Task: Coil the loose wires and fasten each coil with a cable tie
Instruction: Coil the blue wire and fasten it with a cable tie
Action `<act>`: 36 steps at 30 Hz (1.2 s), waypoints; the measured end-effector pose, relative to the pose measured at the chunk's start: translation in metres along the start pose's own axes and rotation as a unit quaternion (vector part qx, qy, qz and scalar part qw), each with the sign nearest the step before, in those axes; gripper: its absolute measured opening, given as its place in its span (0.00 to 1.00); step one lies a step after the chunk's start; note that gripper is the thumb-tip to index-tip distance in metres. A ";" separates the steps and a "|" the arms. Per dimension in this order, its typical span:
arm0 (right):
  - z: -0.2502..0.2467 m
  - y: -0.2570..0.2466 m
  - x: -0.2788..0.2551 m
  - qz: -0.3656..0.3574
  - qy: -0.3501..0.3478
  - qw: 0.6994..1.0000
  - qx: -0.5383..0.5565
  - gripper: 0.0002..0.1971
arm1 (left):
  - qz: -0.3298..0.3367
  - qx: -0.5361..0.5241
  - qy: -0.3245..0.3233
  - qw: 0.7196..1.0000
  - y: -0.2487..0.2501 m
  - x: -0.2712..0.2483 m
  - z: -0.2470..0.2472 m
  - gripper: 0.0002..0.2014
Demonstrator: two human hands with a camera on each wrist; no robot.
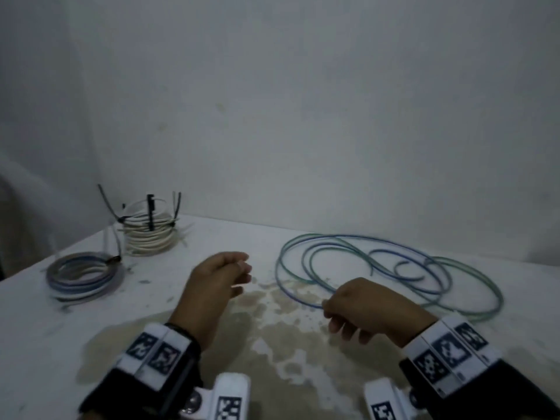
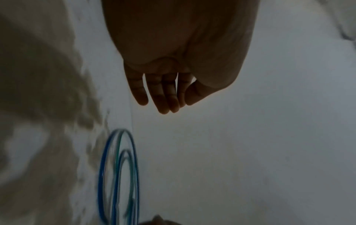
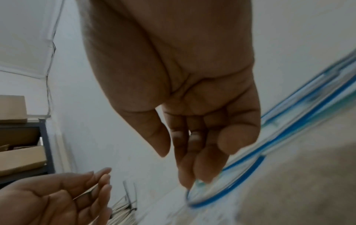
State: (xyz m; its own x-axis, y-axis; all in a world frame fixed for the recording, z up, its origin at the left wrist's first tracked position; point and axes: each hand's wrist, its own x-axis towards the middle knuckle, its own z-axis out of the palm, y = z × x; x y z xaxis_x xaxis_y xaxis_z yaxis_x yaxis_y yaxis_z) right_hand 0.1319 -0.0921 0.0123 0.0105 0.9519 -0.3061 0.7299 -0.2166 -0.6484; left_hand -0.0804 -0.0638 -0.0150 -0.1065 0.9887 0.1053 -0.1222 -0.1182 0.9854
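Observation:
A loose blue and green wire (image 1: 348, 236) sprawls in wide loops on the right of the white table (image 1: 45, 328). My right hand (image 1: 336, 316) hangs over its near left loop with fingers loosely curled. The right wrist view shows those fingertips (image 3: 192, 181) just above the blue wire (image 3: 240, 172); it is too blurred to tell whether they touch. My left hand (image 1: 245, 274) hovers mid-table, left of the loops (image 2: 100, 175). A thin pale strip, seemingly a cable tie (image 3: 86, 191), lies across its fingers (image 3: 100, 178).
Two tied coils sit at the back left: a white one (image 1: 150, 237) with black ties sticking up and a flat blue-grey one (image 1: 83, 277). A brown stain (image 1: 272, 328) covers the table's near middle. A shelf with cardboard boxes (image 3: 19, 152) stands past the table's left end.

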 end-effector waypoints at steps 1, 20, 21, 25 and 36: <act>-0.011 0.013 -0.003 0.003 0.018 1.000 -0.019 0.15 | -0.023 -0.017 -0.014 0.999 -0.007 -0.002 0.023 0.09; -0.096 0.098 0.066 0.004 0.114 0.948 -0.298 0.16 | -0.180 -0.148 -0.061 0.971 -0.070 0.002 0.122 0.06; -0.098 0.097 0.072 0.002 0.102 0.945 -0.311 0.19 | -0.180 -0.148 -0.062 0.971 -0.070 0.002 0.121 0.06; -0.099 0.100 0.099 0.020 0.055 0.919 -0.390 0.25 | -0.181 -0.151 -0.069 0.969 -0.073 0.005 0.120 0.10; -0.128 0.058 0.053 -0.159 0.281 0.933 -0.158 0.08 | -0.174 -0.136 -0.085 0.972 -0.074 0.006 0.119 0.10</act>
State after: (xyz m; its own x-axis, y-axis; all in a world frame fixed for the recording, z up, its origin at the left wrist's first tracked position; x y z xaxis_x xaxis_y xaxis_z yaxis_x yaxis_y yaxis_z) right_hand 0.2625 -0.0268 0.0481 0.0517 0.9398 0.3378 0.9215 0.0855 -0.3789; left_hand 0.0459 -0.0383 -0.0714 0.1486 0.9716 -0.1841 -0.3809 0.2280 0.8961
